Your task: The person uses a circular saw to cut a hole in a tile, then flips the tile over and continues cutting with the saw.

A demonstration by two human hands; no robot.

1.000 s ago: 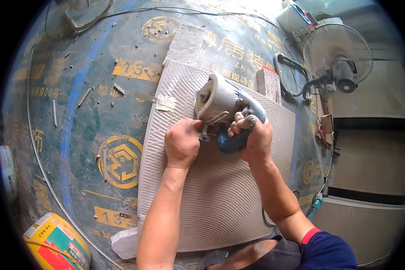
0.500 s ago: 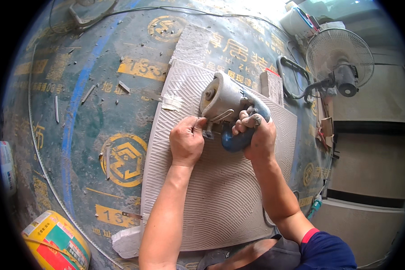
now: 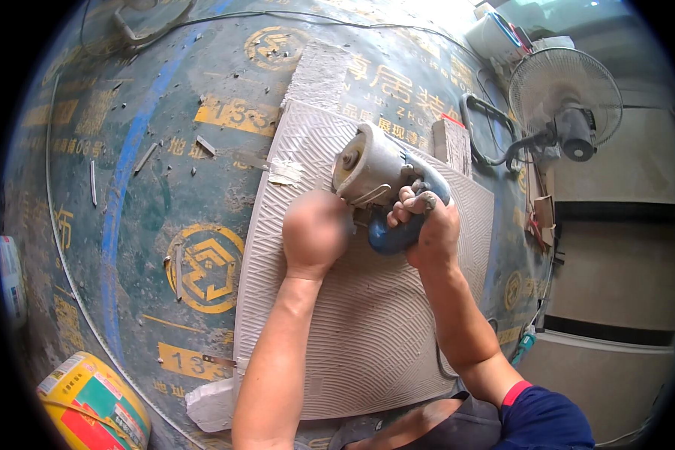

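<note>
My right hand is wrapped round the curved blue handle of a power tool with a grey cylindrical housing and a round fitting on its left end. My left hand is at the lower left of the housing, by a small metal bracket; its fingers are blurred, so their grip is unclear. Both hands are above a large grey slab with a finely ridged surface. A pale torn patch sits on the slab's left part.
Printed green floor sheeting carries debris and cables. A standing fan and white bucket are at upper right. A yellow container lies lower left. Pale blocks edge the slab. Grey panels lie at right.
Compared with a second ago, my hands and the tool sit slightly further right and up in the picture, and the surroundings have shifted a little too. My left hand is now blurred.
</note>
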